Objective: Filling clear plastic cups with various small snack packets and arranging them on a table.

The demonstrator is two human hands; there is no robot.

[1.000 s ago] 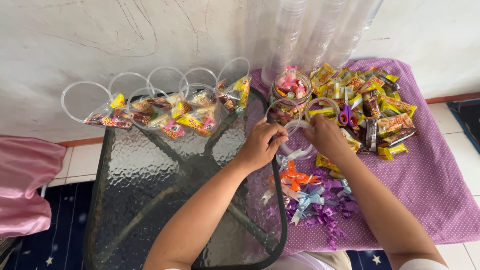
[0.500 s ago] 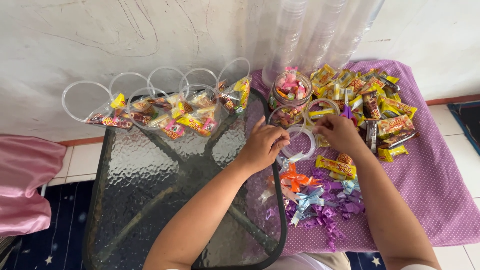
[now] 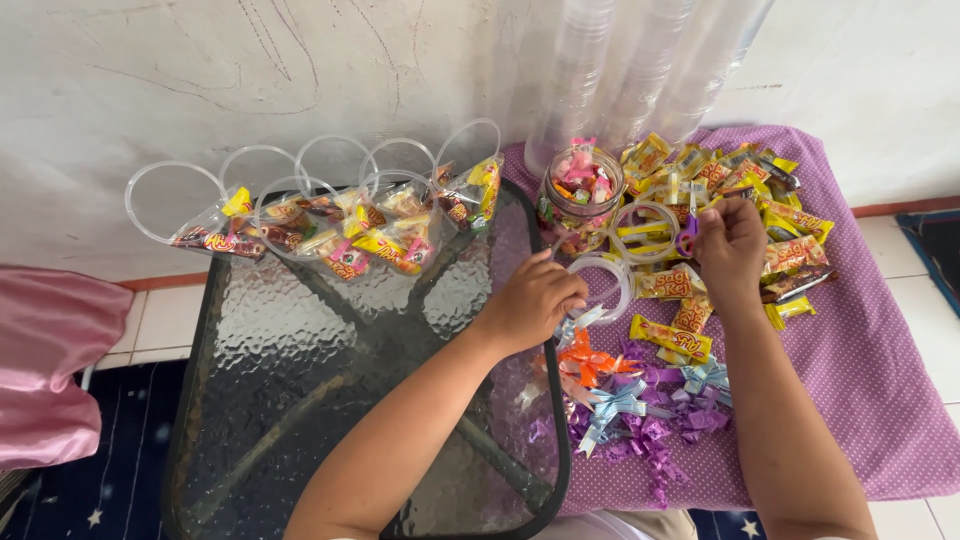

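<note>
Resting on the rim of an empty clear plastic cup (image 3: 603, 283), the left hand (image 3: 535, 300) has its fingers curled down over the cup's near edge, seemingly to keep the light cup from sliding on the purple dotted cloth (image 3: 870, 380). Taking that cup as the landmark, the right hand (image 3: 732, 245) is off to its right and a little farther back, fingers closed around purple-handled scissors (image 3: 688, 232) over the pile of yellow and orange snack packets (image 3: 740, 195). Just behind the cup stands a filled cup of sweets (image 3: 580, 190), and beside that another clear cup (image 3: 645, 225) holding a few packets. Nearer the person than the cup lies a heap of ribbon bows (image 3: 625, 405) in orange, pale blue and purple, within easy reach. Well to the left of the cup, a row of filled cups (image 3: 340, 225) lies tipped on its side along the far edge of the glass table (image 3: 300, 400), against the wall. Behind the cup, tall stacks of empty clear cups (image 3: 640, 70) lean on the wall.
</note>
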